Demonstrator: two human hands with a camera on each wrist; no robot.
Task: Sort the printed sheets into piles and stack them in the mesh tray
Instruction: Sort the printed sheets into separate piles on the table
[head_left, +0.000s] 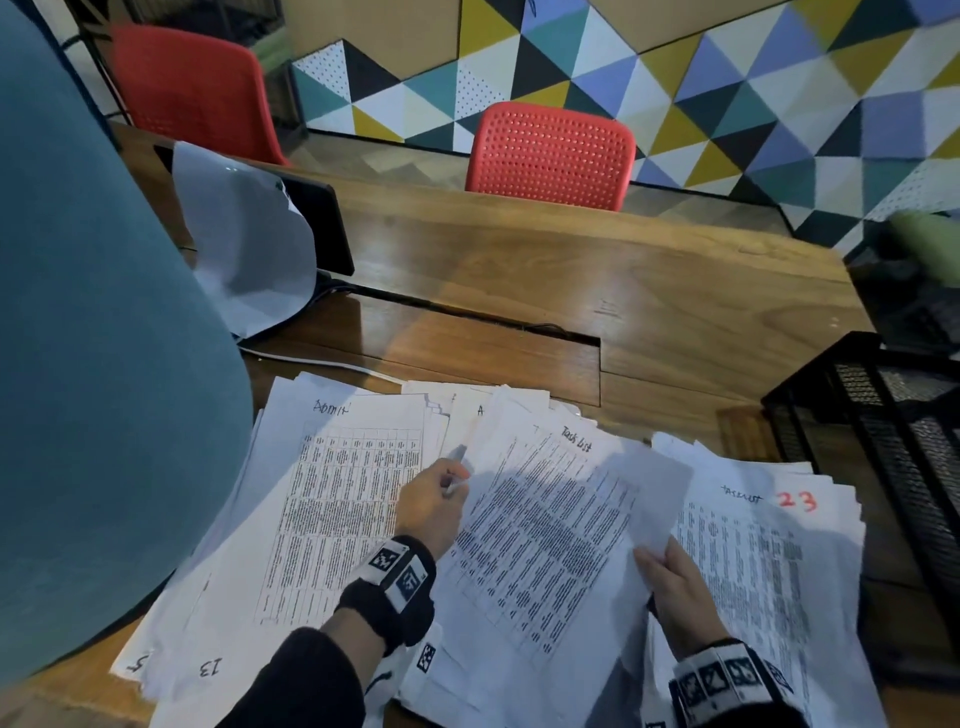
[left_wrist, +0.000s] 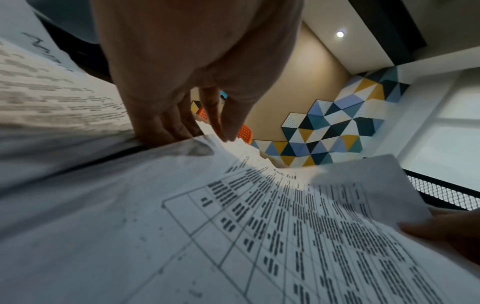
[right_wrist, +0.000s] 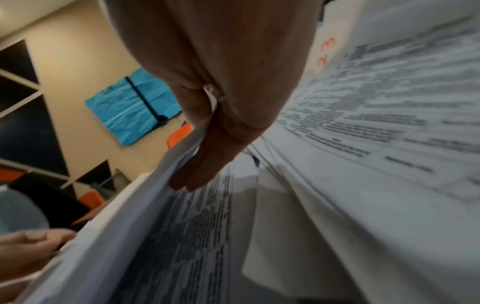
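Printed sheets lie in fanned piles on the wooden table (head_left: 649, 291). A pile headed "Admit" (head_left: 337, 499) is on the left, and a pile marked with a red 23 (head_left: 758, 561) is on the right. Between them a bundle headed "Task list" (head_left: 545, 525) is raised off the table. My left hand (head_left: 434, 501) grips its left edge (left_wrist: 197, 148), with a pen-like object (head_left: 457, 460) sticking out between the fingers. My right hand (head_left: 675, 587) pinches its curled-up right edge (right_wrist: 166, 185). The black mesh tray (head_left: 883, 415) stands at the right table edge, apart from both hands.
A dark screen (head_left: 322, 223) with a grey sheet draped over it stands at the back left. A large teal shape (head_left: 104, 364) fills the left side. Two red chairs (head_left: 550, 156) stand behind the table. A cable slot (head_left: 467, 312) crosses the tabletop.
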